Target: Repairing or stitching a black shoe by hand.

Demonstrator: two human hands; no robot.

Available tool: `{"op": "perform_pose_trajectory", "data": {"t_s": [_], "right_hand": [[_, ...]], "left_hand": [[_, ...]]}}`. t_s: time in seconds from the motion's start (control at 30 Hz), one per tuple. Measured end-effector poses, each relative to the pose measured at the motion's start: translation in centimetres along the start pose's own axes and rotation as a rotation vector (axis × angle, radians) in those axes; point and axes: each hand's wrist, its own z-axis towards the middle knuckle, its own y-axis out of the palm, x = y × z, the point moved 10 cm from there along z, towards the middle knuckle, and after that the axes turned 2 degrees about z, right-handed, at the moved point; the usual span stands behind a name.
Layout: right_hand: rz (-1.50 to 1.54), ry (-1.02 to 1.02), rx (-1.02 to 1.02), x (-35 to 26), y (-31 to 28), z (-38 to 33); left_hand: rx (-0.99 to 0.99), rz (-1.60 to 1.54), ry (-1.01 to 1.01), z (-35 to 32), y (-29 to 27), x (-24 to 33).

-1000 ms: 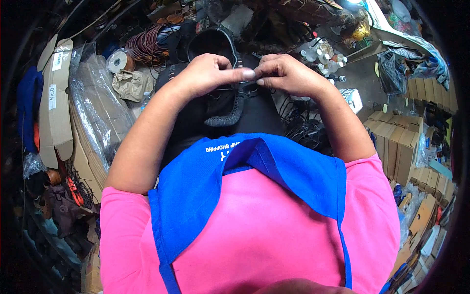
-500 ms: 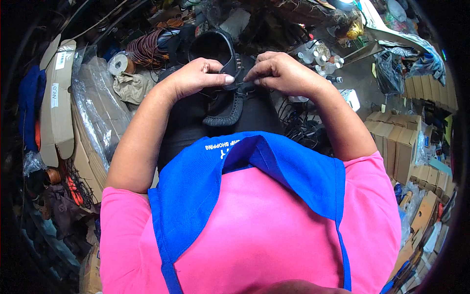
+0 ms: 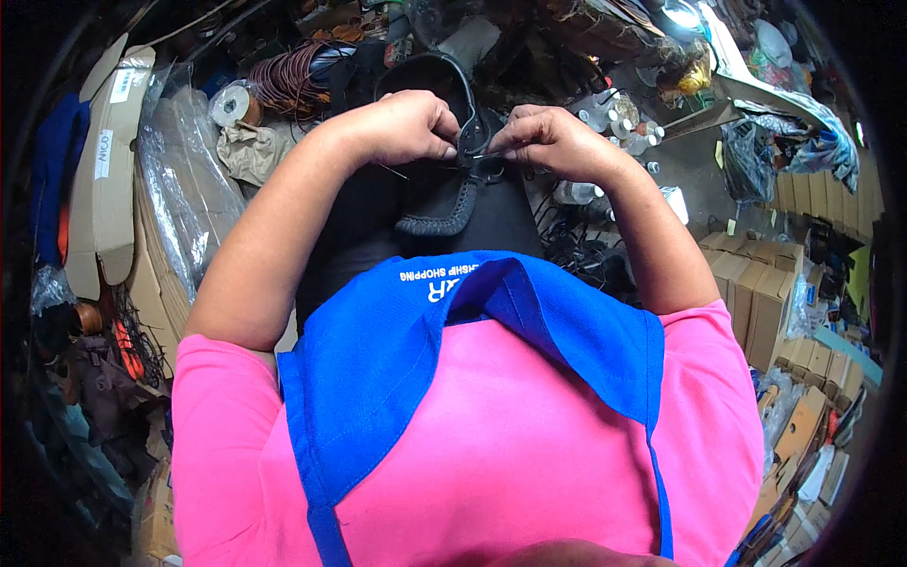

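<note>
A black shoe (image 3: 441, 214) with a thick stitched seam around its toe rests on my dark-clad lap, toe toward me, its opening at the far end. My left hand (image 3: 411, 126) is at the shoe's left side with curled fingers, thumb tip beside the inner edge. What it pinches is hidden. A thin bright sliver (image 3: 394, 173) sticks out below that hand. On the other side my right hand (image 3: 550, 140) has thumb and fingertips pressed together on a thin, bright needle (image 3: 481, 157) at the shoe's edge.
Clear plastic bottles (image 3: 619, 123) stand beyond my right hand. A spool (image 3: 231, 104), coiled brown cord (image 3: 295, 80) and crumpled beige cloth (image 3: 253, 151) lie at left, near flattened cardboard (image 3: 111, 180) and plastic sheeting (image 3: 184, 180). Stacked cardboard boxes (image 3: 756, 283) fill the right side.
My left hand has turned and curled its fingers, lifting its thumb off the shoe's edge; a thin sliver now shows below it. My right hand and the shoe have shifted slightly right.
</note>
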Motion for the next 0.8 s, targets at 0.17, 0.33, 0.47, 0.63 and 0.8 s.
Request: {"op": "perform_pose_trajectory", "data": {"t_s": [0.17, 0.33, 0.47, 0.63, 0.8], "right_hand": [[-0.089, -0.005, -0.025, -0.7, -0.5, 0.5], [-0.07, 0.014, -0.049, 0.1, -0.5, 1.0], [-0.021, 0.061, -0.059, -0.5, -0.1, 0.8], [0.064, 0.097, -0.061, 0.0, -0.2, 0.7], [0.084, 0.102, -0.034, 0.7, -0.2, 0.5]], "left_hand": [[-0.051, -0.106, -0.003, 0.6, 0.3, -0.7], [-0.087, -0.147, -0.023, 0.3, 0.1, 0.5], [-0.001, -0.084, -0.03, 0.6, -0.6, 0.5], [-0.021, -0.191, -0.016, 0.4, -0.2, -0.3], [-0.052, -0.305, 0.071, 0.5, 0.3, -0.3]]}}
